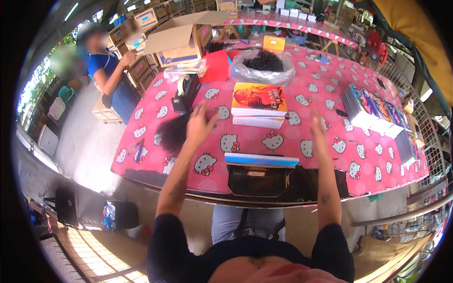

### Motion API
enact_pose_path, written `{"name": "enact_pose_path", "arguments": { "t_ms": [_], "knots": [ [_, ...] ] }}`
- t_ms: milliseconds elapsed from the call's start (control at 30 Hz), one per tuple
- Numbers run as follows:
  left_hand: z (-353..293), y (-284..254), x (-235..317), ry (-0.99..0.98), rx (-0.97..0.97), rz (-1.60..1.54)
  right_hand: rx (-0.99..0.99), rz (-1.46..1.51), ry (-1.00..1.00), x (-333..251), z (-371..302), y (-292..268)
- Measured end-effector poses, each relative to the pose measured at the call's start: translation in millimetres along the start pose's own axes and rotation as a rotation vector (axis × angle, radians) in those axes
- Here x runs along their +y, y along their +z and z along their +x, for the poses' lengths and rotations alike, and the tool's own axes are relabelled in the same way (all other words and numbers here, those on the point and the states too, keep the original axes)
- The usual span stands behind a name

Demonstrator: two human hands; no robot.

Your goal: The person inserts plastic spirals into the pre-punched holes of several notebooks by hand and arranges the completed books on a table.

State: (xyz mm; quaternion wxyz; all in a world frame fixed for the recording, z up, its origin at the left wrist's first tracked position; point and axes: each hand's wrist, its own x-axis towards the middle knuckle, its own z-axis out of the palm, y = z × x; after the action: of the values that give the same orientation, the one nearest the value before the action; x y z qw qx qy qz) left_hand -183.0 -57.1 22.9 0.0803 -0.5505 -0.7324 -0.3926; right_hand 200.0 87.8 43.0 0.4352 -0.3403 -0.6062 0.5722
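My left hand [201, 124] is open, its fingers spread just beside a bundle of thin black wires or bristles [171, 133]; it holds nothing. On the other side, my right hand [319, 124] is stretched out, open and nothing in it. Between them stands a stack of notebooks [258, 101] with orange and yellow covers and white page edges. Nearer me, a blue-edged notebook or pad [262, 160] lies along the back of a black device [257, 180] at the table's front edge. A black tape dispenser [187, 94] stands beyond my left hand.
The table has a pink cartoon-cat cover [278, 141]. A clear plastic bag of black wires [262, 63], a red folder [217, 67] and an open carton [181, 47] sit farther back. Stacked notebooks [370, 111] stand at right. Another person [106, 70] stands at the left.
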Motion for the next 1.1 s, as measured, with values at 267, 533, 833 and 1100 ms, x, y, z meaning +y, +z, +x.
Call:
{"name": "enact_pose_path", "arguments": {
  "t_ms": [267, 533, 833, 1100],
  "knots": [
    [-73, -6, -64, 0.218, 0.120, 0.562, -0.302, -0.028, -0.258, 51, -89, 23],
    [-85, -29, -13, 0.233, 0.175, 0.497, -0.021, -0.067, -0.473, -11, -98, 25],
    [-119, -38, 68, 0.228, 0.276, 0.265, -1.315, 1.074, -0.961, -180, -161, 150],
    [-136, -32, 62, 0.109, 0.230, 0.110, -1.111, 1.297, -1.295, -180, -156, 186]
  ]
}}
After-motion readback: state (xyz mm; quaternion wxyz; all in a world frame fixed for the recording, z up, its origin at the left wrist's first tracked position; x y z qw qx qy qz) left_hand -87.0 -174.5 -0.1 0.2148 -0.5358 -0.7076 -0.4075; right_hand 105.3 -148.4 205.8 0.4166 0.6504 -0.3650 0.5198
